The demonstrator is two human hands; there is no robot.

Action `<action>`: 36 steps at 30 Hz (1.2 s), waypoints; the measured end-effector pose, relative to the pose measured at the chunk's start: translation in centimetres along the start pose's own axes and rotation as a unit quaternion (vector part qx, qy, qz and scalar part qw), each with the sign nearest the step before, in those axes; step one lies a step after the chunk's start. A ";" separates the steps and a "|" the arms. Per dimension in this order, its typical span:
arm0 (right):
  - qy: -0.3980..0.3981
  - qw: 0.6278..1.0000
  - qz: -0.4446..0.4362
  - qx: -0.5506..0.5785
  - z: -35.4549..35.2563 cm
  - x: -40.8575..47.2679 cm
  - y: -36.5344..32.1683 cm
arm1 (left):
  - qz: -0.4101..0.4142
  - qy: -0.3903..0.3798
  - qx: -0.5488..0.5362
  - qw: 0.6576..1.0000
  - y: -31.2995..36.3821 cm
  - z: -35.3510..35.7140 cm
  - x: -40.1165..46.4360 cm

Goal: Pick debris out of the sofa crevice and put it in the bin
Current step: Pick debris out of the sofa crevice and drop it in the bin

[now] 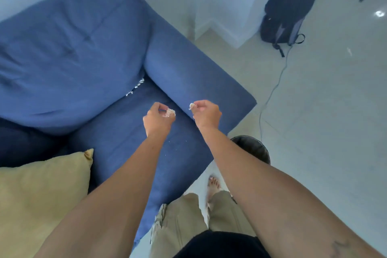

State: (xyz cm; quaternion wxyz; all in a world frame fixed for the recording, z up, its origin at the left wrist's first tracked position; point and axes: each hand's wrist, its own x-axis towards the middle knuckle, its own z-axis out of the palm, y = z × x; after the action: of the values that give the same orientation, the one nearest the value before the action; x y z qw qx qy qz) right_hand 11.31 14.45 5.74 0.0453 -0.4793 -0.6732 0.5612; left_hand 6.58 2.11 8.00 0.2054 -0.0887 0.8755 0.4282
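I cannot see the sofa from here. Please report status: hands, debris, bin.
Left hand and right hand each shut on debris, above the seat. More debris in the crevice. Bin on floor under right forearm, path clear.

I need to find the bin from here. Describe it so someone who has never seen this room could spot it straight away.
Start at the blue sofa and follow its right armrest to the front corner. The bin stands on the pale floor just past that corner, partly hidden behind the right forearm. It is the only round, dark, open-topped thing there; the other dark thing, a backpack, sits far off by the wall.
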 end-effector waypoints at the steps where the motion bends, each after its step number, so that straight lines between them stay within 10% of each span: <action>1: 0.019 1.000 0.007 0.005 -2.1 0.4 0.5 | 0.016 -0.019 0.011 1.000 0.9 1.5 -0.9; 23: 0.158 0.935 0.303 0.092 -22.4 -0.1 21.6 | 0.080 -0.311 0.328 0.888 -0.9 28.5 -11.6; 36: 0.050 0.989 0.133 -0.036 -16.5 3.0 11.2 | 0.025 -0.198 0.251 0.947 1.7 18.0 -6.9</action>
State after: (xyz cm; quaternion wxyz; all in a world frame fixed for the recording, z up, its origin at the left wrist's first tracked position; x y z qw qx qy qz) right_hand 26.27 27.29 1.42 -0.0133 -0.5933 -0.6200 0.5132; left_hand 17.33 17.22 2.35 0.3796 0.0739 0.8984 0.2081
